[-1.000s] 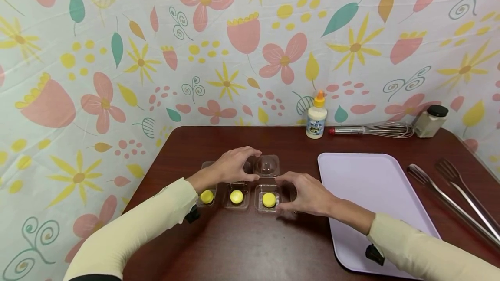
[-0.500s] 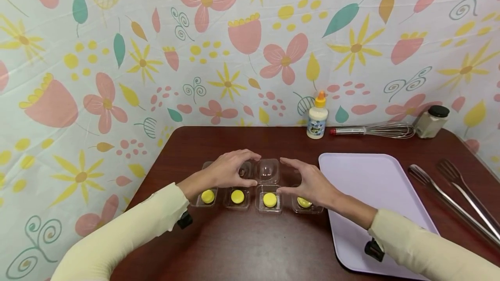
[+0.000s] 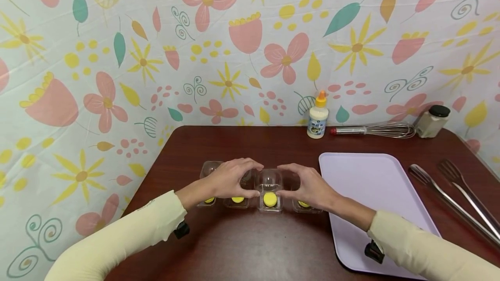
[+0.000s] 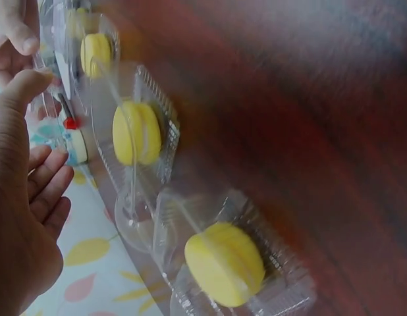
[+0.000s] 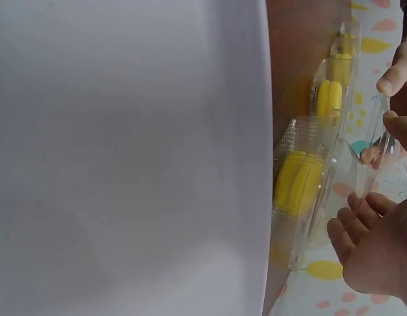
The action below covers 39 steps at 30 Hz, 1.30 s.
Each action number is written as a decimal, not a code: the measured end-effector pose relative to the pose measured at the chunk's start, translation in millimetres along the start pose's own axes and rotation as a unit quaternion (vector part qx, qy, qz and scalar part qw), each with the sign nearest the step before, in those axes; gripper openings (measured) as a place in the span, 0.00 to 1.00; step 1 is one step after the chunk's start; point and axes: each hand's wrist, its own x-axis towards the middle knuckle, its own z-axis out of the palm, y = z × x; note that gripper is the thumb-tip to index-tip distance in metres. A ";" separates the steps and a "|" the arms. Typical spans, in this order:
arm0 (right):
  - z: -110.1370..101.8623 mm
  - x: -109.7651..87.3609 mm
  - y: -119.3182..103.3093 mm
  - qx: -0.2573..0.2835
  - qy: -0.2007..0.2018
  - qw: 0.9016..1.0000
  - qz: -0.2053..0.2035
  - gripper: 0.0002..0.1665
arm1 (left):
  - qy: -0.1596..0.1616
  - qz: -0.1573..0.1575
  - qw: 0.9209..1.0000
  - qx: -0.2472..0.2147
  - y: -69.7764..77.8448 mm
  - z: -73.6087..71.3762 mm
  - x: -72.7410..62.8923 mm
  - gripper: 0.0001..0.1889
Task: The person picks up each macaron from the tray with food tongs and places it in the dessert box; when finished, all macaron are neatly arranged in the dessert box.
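Several clear plastic clamshell boxes stand in a row, each with a yellow macaron in its base. In the head view my left hand [image 3: 230, 180] and right hand [image 3: 311, 186] hold opposite sides of one box's raised lid [image 3: 269, 179], thumbs at the near edge and fingers at the far edge. The lid tilts over its base, where the macaron [image 3: 270, 199] shows. To the right, my right hand partly covers another macaron [image 3: 304, 204]. My left forearm and hand hide much of the boxes on the left, whose macarons [image 4: 136, 133] show clearly in the left wrist view.
A lilac tray [image 3: 363, 203] lies right of the boxes, with metal tongs [image 3: 449, 198] beyond it. Along the back stand a white bottle with an orange cap [image 3: 317, 118], a whisk [image 3: 375, 129] and a black-lidded jar [image 3: 432, 121]. A floral cloth [image 3: 234, 55] hangs behind the table.
My right hand has moved back to the lid's right side, and both hands have brought the lid up and forward from lying back. The box at the right came into sight.
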 end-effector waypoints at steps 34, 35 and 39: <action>7.6 -19.2 -3.4 -0.067 -0.045 0.996 -0.040 0.38 | 0.008 0.011 0.999 0.045 18.3 24.0 -18.1 0.39; 7.6 -19.3 -3.3 -0.067 -0.045 0.996 -0.040 0.38 | 0.009 0.011 0.999 0.045 18.5 23.8 -18.2 0.39; 7.7 -18.7 -3.0 -0.071 -0.042 0.996 -0.044 0.38 | 0.009 0.009 0.999 0.045 19.5 23.5 -18.1 0.39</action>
